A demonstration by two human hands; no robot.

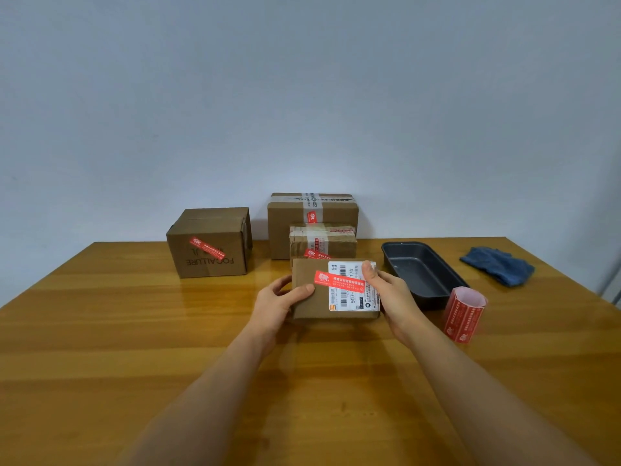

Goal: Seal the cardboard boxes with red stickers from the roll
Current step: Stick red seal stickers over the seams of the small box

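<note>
Gripping flat box (311,302) both sides, left hand (274,306), right hand (389,295), label print unreadable

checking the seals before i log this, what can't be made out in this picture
Head view only:
- Flat box: left hand and right hand cover its side edges.
- Red sticker print: too small to read.
- Small taped box: lower part hidden behind the flat box.
- Big box: front partly hidden by the small taped box.
- Sticker roll: blurred.

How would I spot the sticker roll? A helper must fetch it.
On the wooden table, look right of the box held in both hands, just in front of the dark baking pan. The sticker roll stands upright there: the only red cylinder.
</note>
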